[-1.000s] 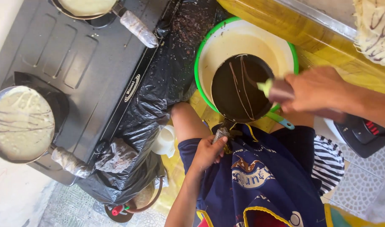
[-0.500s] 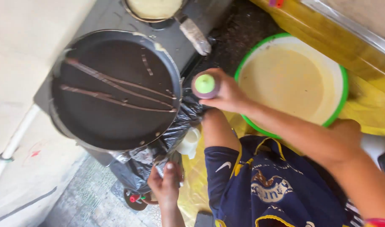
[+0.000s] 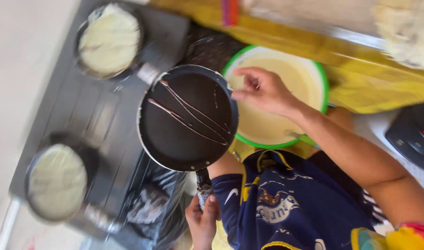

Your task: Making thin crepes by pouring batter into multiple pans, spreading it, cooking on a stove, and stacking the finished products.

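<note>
The left hand (image 3: 203, 221) grips the handle of the round black frying pan (image 3: 188, 118), held beside the green-rimmed bowl of pale batter (image 3: 279, 99). The pan has only thin streaks. The right hand (image 3: 263, 90) hovers half open over the bowl, holding nothing. Two other pans (image 3: 109, 40) already hold batter.

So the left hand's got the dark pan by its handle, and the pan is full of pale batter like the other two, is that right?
Not quite. The left hand does grip the dark pan by its handle, but the head view shows that pan nearly bare, with only a few thin brown streaks across it. Only the two pans on the stove hold pale batter.
</note>
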